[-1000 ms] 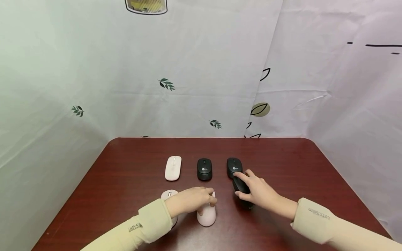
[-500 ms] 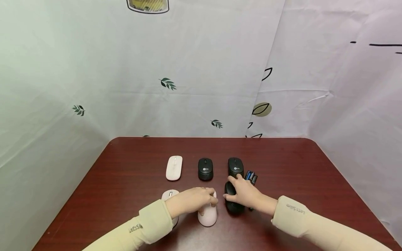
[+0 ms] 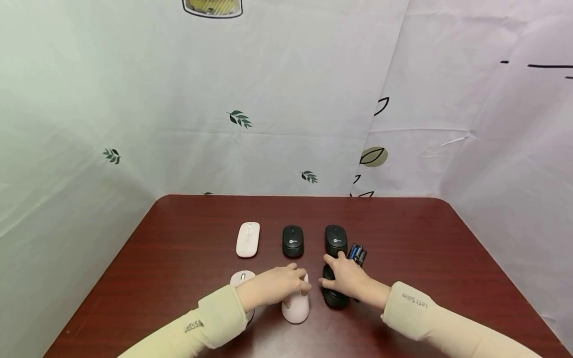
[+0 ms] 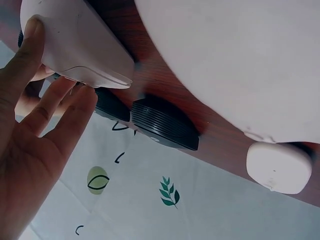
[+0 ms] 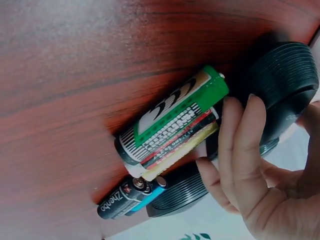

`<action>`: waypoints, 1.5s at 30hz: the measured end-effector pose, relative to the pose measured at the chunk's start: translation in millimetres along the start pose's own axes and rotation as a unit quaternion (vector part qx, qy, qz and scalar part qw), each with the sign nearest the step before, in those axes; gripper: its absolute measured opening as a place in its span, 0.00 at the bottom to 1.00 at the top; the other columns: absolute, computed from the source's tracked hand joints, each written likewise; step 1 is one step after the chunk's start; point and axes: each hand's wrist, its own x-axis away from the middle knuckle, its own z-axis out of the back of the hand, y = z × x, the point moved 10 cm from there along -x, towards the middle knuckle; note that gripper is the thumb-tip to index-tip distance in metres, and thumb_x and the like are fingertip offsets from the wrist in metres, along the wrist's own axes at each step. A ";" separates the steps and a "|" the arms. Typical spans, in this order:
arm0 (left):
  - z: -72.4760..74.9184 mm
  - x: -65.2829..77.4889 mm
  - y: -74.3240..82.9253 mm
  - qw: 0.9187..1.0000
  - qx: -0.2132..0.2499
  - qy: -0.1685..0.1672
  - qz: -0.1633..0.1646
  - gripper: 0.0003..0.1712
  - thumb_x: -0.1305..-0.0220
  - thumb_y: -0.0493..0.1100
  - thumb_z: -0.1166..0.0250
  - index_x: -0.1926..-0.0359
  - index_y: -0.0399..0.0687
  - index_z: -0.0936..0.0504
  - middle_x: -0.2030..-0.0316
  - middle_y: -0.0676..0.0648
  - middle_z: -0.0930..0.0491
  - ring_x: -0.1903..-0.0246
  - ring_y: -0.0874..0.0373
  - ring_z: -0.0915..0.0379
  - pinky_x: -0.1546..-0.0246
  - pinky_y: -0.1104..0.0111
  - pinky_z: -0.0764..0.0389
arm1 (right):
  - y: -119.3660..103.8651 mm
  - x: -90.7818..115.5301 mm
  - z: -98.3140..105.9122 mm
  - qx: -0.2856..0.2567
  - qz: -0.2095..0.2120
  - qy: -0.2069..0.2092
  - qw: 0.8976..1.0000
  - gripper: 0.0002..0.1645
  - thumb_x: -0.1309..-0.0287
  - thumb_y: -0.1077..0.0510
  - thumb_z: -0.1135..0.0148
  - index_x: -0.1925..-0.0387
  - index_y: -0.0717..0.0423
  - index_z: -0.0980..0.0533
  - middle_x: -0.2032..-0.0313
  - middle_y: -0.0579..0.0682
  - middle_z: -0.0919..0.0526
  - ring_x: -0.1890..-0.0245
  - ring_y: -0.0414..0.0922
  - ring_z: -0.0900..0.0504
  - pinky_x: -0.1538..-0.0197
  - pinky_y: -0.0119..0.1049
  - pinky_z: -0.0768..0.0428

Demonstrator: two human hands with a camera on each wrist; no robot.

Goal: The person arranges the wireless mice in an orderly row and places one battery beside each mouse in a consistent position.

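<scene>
In the head view my left hand (image 3: 273, 286) holds a pale pink-white computer mouse (image 3: 295, 311) at the front middle of the table. The left wrist view shows the thumb on one side of this mouse (image 4: 82, 42) and fingers at the other. My right hand (image 3: 349, 278) grips a black mouse (image 3: 334, 298) that rests on the table to the right. Beside that hand lie several batteries (image 3: 358, 252), largely hidden by it. Seen from the right wrist, they include a large green battery (image 5: 175, 112) and smaller black and blue ones (image 5: 122, 197).
Behind the hands stand a white mouse (image 3: 248, 239), a black mouse (image 3: 293, 241) and another black mouse (image 3: 335, 237) in a row. A further white mouse (image 3: 242, 276) is partly hidden under the left forearm. White printed cloth (image 3: 268, 99) surrounds the red-brown table (image 3: 188, 219).
My right hand has brought the black mouse left and set it flat on the table, then shifted slightly toward me. The batteries have come into sight. My left hand has stayed on its mouse.
</scene>
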 end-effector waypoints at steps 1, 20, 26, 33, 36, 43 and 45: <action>-0.1 0.2 0.4 1.000 0.000 0.001 0.000 0.20 0.61 0.47 0.27 0.61 0.66 0.19 0.61 0.58 0.25 0.65 0.65 0.34 0.73 0.79 0.30 | 1.4 0.6 -0.4 0.001 -0.005 -0.001 1.000 0.33 0.52 0.49 0.30 0.46 0.61 0.27 0.58 0.67 0.27 0.86 0.47 0.28 0.78 0.40 0.25; 1.4 2.6 1.7 1.000 -0.011 0.017 -0.004 0.20 0.60 0.46 0.27 0.61 0.65 0.19 0.62 0.57 0.25 0.65 0.63 0.34 0.71 0.78 0.29 | 13.2 6.3 -2.6 0.046 -0.027 0.004 0.999 0.30 0.52 0.45 0.31 0.52 0.60 0.27 0.60 0.65 0.28 0.76 0.55 0.21 0.72 0.47 0.22; 3.1 2.8 2.9 1.000 -0.017 0.024 -0.006 0.19 0.60 0.46 0.27 0.62 0.64 0.19 0.62 0.57 0.25 0.65 0.62 0.32 0.71 0.77 0.28 | 13.2 6.2 -2.6 0.041 -0.032 -0.007 0.999 0.30 0.51 0.43 0.32 0.54 0.60 0.27 0.61 0.64 0.28 0.79 0.52 0.23 0.75 0.45 0.23; 2.3 2.4 3.0 0.999 -0.023 0.030 -0.007 0.18 0.59 0.46 0.28 0.62 0.65 0.19 0.63 0.57 0.25 0.65 0.62 0.31 0.70 0.77 0.27 | 16.6 6.9 3.4 0.060 -0.034 -0.012 0.998 0.30 0.48 0.41 0.36 0.54 0.60 0.27 0.60 0.63 0.28 0.75 0.52 0.23 0.70 0.48 0.22; 2.3 2.5 2.6 0.999 -0.022 0.030 -0.006 0.18 0.59 0.45 0.28 0.63 0.65 0.19 0.63 0.57 0.25 0.65 0.63 0.32 0.70 0.77 0.28 | 18.2 7.1 8.1 0.064 -0.034 -0.016 0.997 0.28 0.45 0.40 0.38 0.54 0.59 0.27 0.59 0.62 0.28 0.77 0.50 0.25 0.71 0.47 0.23; 3.8 2.3 2.4 0.999 -0.013 0.029 -0.006 0.18 0.61 0.45 0.27 0.64 0.64 0.19 0.63 0.57 0.25 0.66 0.63 0.32 0.71 0.77 0.29 | 24.5 7.9 20.2 0.061 -0.033 -0.026 0.997 0.27 0.43 0.41 0.40 0.54 0.57 0.27 0.61 0.58 0.26 0.78 0.46 0.27 0.73 0.43 0.26; 4.4 1.9 2.3 0.999 -0.013 0.031 -0.008 0.18 0.61 0.45 0.27 0.64 0.63 0.19 0.64 0.57 0.25 0.66 0.62 0.32 0.71 0.77 0.29 | 27.8 8.6 23.3 0.059 -0.033 -0.026 0.997 0.25 0.43 0.41 0.40 0.54 0.57 0.27 0.61 0.57 0.26 0.76 0.46 0.26 0.71 0.43 0.25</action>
